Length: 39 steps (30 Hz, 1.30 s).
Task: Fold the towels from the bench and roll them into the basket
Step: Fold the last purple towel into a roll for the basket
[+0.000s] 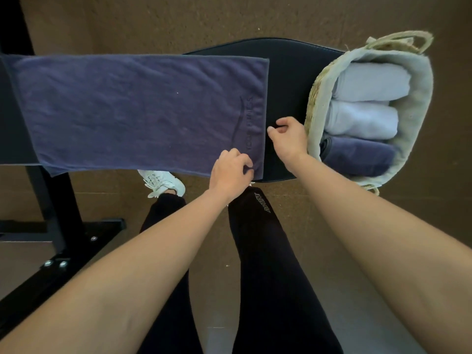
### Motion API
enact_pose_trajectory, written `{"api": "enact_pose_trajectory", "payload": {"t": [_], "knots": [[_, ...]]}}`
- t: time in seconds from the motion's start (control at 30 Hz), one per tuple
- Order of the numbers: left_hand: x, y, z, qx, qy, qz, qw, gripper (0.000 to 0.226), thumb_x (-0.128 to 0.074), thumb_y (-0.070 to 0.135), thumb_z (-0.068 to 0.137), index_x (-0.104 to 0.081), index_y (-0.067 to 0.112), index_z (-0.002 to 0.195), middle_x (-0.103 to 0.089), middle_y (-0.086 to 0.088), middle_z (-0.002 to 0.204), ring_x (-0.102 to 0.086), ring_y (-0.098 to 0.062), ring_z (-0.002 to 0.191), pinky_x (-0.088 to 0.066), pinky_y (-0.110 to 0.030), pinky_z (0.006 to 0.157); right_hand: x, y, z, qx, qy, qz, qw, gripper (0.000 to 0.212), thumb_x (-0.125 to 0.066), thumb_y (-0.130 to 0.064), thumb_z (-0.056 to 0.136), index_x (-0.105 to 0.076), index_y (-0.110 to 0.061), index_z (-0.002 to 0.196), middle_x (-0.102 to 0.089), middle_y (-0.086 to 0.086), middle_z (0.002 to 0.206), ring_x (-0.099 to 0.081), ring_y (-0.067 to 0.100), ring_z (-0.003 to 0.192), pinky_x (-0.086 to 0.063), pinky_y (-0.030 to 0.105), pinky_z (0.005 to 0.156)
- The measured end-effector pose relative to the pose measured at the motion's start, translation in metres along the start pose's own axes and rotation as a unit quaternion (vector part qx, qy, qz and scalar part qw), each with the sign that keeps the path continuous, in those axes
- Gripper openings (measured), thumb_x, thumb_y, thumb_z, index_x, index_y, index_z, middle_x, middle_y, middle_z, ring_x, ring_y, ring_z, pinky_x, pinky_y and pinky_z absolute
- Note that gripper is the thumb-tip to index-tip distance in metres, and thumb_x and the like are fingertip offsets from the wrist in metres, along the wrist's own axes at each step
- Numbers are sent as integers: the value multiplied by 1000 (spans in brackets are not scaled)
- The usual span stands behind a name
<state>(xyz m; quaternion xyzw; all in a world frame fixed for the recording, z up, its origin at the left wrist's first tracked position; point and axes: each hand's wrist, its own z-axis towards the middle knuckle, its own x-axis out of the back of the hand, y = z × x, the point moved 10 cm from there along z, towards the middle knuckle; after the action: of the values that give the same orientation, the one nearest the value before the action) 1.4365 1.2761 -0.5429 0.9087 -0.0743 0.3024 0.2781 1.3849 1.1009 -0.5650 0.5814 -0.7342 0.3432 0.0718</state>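
Left hand pinches navy towel corner; right hand curled at its edge, grip unclear; basket of rolled towels beside.

navy towel: embossed lettering, unreadable | trouser leg: small print, unreadable

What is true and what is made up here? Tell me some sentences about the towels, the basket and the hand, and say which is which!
1. The basket holds three rolled towels. True.
2. All the rolled towels are dark blue. False: two are white and only the nearest one is dark blue.
3. The big towel on the bench is rolled up. False: it lies flat.
4. The left hand pinches the big towel's near corner. True.
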Motion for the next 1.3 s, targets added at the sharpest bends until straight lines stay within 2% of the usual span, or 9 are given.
{"api": "enact_pose_trajectory", "payload": {"t": [0.1,0.23,0.4,0.5,0.67,0.83,0.97,1.13,1.3], "knots": [[2,3,10,71,40,-68,994,24,-73,45,93,-68,26,106,-64,7,102,-60,-11,92,-56,-33,79,8,-38,21,26,-3,-7,1000,41,-72,-27,95,-58,-17,133,-65,-5,103,-65,13,100,-56,35,95],[3,10,20,131,92,-38,986,39,-75,60,84,-65,24,95,-62,9,90,-60,-10,80,-50,-29,67,11,-68,42,44,-17,-43,998,47,-75,-29,93,-56,-18,135,-66,-4,108,-65,13,103,-55,32,94],[6,15,30,120,97,43,987,32,-77,51,83,-70,20,88,-65,3,84,-57,-15,73,-42,-34,61,12,-90,59,63,-13,-115,991,42,-79,-37,89,-64,-19,124,-66,-3,115,-64,13,103,-54,29,89],[4,9,32,110,76,19,991,17,-71,37,86,-70,20,84,-63,5,80,-58,-17,73,-37,-32,61,9,-100,64,71,-3,-155,985,28,-78,-38,89,-67,-21,107,-66,-5,99,-65,11,92,-55,29,83],[-3,-7,19,104,59,-157,980,8,-69,25,93,-72,20,99,-70,8,89,-65,-11,82,-50,-29,69,-2,-111,66,75,-19,-173,982,8,-72,-28,95,-66,-24,93,-66,-5,89,-67,12,85,-59,33,81],[-4,-4,6,142,41,-298,943,12,-66,21,97,-70,22,108,-68,13,95,-64,-4,87,-49,-20,73,26,-113,64,45,50,-103,992,6,-64,-23,94,-60,-19,95,-64,-1,94,-67,21,90,-61,45,84],[-1,25,6,112,7,-354,928,15,-67,20,98,-73,21,112,-69,14,95,-65,-2,91,-53,-20,78,61,-114,52,41,116,-103,987,4,-59,-20,94,-57,-17,96,-61,-5,90,-61,20,90,-51,36,83],[9,28,-10,103,-13,-400,911,19,-66,22,100,-73,18,118,-73,9,99,-69,-6,95,-58,-27,84,78,-126,29,98,170,-92,976,12,-57,-17,95,-45,-18,94,-48,-12,76,-53,17,79,-46,36,80],[41,-10,-34,110,23,-423,899,17,-63,22,102,-70,20,117,-73,8,101,-69,-6,97,-57,-24,83,50,-155,-5,191,131,-80,970,15,-57,-11,95,-46,-19,89,-46,-13,71,-46,11,69,-46,35,75]]}}
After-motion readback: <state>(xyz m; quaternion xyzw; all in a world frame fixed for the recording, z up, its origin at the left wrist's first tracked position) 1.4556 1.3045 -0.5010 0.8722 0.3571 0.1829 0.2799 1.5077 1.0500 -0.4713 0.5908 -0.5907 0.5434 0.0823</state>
